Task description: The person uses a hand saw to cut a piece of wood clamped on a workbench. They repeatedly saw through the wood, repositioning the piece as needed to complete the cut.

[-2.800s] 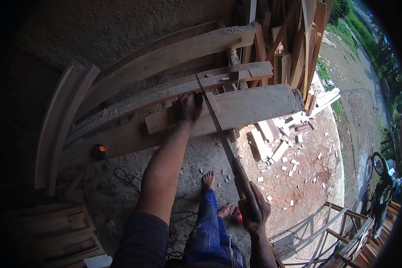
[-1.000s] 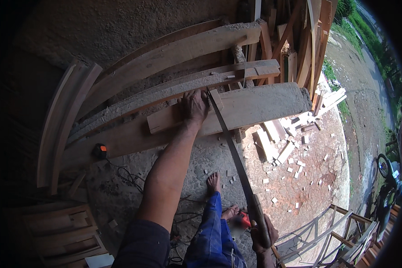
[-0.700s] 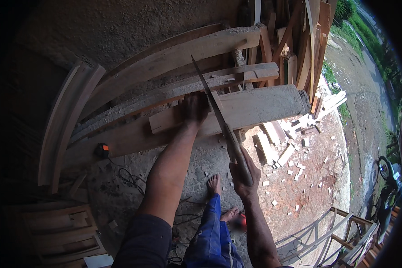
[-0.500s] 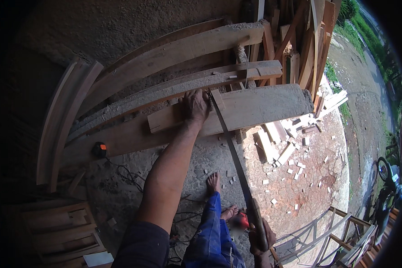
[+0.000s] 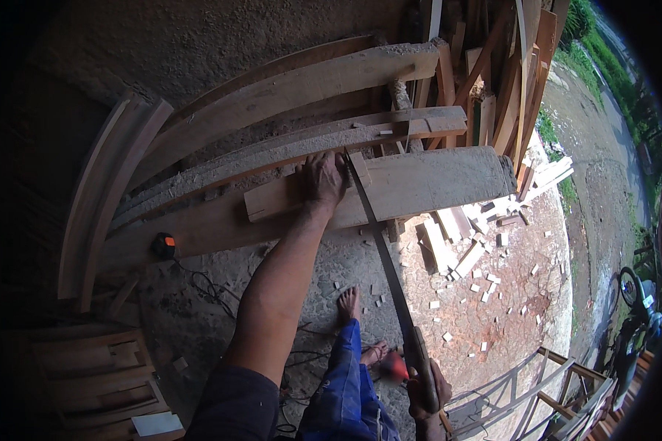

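Note:
My right hand [image 5: 429,393], low in the picture, is wrapped round the handle of a handsaw [image 5: 386,257]. The long blade slants up and leftward, its narrow end lying at a short wooden board [image 5: 268,202]. That board rests on a wide plank [image 5: 441,176]. My left hand [image 5: 325,178] grips the short board just left of the blade, with the fingertips partly hidden over its far side. A piece of the board [image 5: 360,167] shows right of the blade. Whether the teeth have cut into the wood is too small to tell.
An orange and black tape measure [image 5: 164,245] sits on the plank's left part. Dusty beams [image 5: 287,151] lie behind it. Wood offcuts [image 5: 449,246] litter the sunlit floor. Cables [image 5: 206,290] and a red object [image 5: 395,366] are near my bare feet. Timber [image 5: 507,95] leans far right.
The whole view has shifted slightly. Both hands and the saw keep almost the same places against the board; any saw movement is very small.

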The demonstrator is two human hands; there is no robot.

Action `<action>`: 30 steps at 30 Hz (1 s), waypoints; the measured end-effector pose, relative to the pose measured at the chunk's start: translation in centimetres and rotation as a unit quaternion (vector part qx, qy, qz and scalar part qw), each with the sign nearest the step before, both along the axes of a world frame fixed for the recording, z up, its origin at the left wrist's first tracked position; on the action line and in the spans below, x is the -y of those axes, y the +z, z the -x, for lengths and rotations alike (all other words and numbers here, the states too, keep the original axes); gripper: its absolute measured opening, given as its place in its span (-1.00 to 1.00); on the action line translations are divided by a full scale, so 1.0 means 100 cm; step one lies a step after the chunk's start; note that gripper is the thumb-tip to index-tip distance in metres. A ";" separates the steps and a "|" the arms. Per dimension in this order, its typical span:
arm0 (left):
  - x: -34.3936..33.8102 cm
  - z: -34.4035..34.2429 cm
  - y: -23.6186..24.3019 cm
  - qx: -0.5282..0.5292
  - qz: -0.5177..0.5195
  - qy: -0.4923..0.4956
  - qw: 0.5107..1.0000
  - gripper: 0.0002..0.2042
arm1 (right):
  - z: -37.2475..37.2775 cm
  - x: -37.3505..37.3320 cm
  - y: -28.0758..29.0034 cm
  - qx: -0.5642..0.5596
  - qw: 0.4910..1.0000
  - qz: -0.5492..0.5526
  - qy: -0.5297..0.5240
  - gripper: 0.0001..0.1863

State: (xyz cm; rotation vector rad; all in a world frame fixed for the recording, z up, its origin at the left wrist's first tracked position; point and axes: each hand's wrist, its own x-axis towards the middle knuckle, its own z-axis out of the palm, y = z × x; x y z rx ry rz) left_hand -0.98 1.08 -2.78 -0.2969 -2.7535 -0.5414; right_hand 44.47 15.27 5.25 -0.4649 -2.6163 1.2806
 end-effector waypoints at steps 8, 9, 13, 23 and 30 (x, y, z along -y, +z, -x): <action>-0.011 0.006 -0.002 -0.007 0.086 -0.047 0.995 -0.87 | 0.193 0.009 -0.012 -0.069 0.991 0.116 -0.017 -0.35; -0.007 0.000 -0.005 -0.020 0.056 -0.040 0.997 -0.87 | 0.173 0.012 -0.018 -0.066 0.992 0.108 -0.022 -0.35; -0.001 0.000 -0.001 -0.016 0.005 -0.014 1.000 -0.81 | -0.002 -0.001 -0.028 -0.075 0.995 -0.068 0.021 -0.40; -0.007 0.007 -0.006 0.038 0.085 -0.044 0.995 -0.91 | 0.168 0.012 -0.020 -0.086 0.991 0.100 -0.012 -0.39; 0.010 0.004 -0.008 -0.033 0.026 -0.009 0.999 -0.88 | 0.006 0.005 -0.038 -0.064 0.998 -0.028 -0.006 -0.49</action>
